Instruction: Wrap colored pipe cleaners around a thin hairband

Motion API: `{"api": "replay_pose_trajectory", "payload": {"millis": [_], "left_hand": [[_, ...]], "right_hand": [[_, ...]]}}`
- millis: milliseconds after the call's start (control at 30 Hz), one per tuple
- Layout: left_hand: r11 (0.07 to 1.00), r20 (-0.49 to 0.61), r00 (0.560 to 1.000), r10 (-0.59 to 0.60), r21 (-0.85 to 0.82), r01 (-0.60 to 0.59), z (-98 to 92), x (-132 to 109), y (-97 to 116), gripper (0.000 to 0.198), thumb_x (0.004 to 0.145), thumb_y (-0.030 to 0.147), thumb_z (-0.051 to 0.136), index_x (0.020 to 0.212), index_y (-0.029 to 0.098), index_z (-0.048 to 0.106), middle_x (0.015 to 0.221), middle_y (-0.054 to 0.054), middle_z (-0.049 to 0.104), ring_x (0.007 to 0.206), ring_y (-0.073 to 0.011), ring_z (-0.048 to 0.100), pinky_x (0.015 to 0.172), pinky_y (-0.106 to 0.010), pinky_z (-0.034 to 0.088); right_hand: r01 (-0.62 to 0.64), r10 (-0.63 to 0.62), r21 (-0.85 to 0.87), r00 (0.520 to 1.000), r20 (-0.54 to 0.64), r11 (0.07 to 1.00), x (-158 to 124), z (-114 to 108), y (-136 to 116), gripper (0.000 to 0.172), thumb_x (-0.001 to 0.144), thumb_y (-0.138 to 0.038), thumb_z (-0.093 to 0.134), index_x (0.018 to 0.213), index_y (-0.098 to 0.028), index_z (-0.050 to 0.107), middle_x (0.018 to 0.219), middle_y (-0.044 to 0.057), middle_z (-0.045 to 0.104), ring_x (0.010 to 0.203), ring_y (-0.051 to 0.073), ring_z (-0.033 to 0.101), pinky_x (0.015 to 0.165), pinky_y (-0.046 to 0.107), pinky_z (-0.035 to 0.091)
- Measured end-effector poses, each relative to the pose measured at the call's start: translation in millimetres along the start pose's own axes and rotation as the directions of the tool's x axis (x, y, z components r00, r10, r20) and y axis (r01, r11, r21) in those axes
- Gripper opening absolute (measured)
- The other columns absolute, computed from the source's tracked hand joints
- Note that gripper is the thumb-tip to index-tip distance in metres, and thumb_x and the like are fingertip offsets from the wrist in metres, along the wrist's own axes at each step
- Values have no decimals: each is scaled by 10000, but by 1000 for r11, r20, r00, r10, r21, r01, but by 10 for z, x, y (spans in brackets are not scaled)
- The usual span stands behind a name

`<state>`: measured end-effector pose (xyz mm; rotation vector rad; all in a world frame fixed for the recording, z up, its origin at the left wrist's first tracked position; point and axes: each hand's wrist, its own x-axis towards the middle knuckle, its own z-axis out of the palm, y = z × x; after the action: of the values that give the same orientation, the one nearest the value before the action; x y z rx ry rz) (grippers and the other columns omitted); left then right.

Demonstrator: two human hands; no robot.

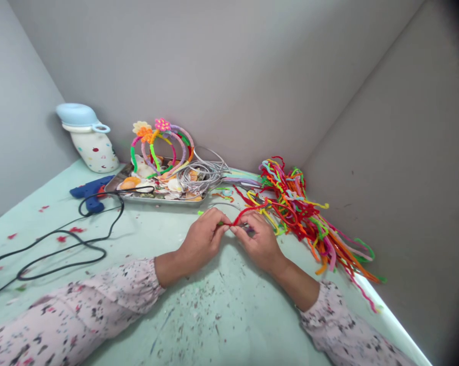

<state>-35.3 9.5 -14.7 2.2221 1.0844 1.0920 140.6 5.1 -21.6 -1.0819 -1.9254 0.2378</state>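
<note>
A red pipe cleaner (241, 214) is pinched between my two hands above the middle of the table. My left hand (202, 238) has its thumb and fingertips closed on it near a small dark end. Almost touching the left fingertips, my right hand (263, 243) grips the same pipe cleaner with thumb and forefinger, and its red length curves up over the right fingers. Just behind the hands a thin grey wire (225, 204) arcs; whether it runs into the fingers is hidden. Bits of green and purple show beside the hands.
Behind stands a metal tray (168, 202) with shells, coiled grey wire (204, 175) and flower-topped coloured hoops (162, 124). Left are a blue glue gun (94, 193), its black cord (61, 231) and a white bottle (94, 147). A pile of pipe cleaners (301, 213) lies right, by the wall.
</note>
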Motion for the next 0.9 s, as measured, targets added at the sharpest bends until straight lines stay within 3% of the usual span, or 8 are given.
{"api": "replay_pose_trajectory", "payload": {"millis": [400, 900], "left_hand": [[999, 29, 999, -45, -6, 46, 20, -10, -12, 93, 896, 192, 476, 879, 183, 566, 860, -38, 599, 821, -178, 542, 752, -306, 418], [1000, 54, 999, -4, 25, 3, 5, -4, 9, 95, 894, 184, 469, 877, 182, 563, 863, -38, 592, 828, -175, 538, 745, -302, 418]], "right_hand": [[-29, 28, 7, 998, 59, 1000, 6, -21, -18, 159, 914, -270, 500, 776, -207, 546, 749, 6, 541, 771, 170, 510, 733, 322, 399], [-94, 86, 73, 991, 104, 993, 5, -4, -2, 194, 912, -257, 483, 736, -203, 546, 696, -14, 507, 725, 156, 507, 701, 301, 392]]}}
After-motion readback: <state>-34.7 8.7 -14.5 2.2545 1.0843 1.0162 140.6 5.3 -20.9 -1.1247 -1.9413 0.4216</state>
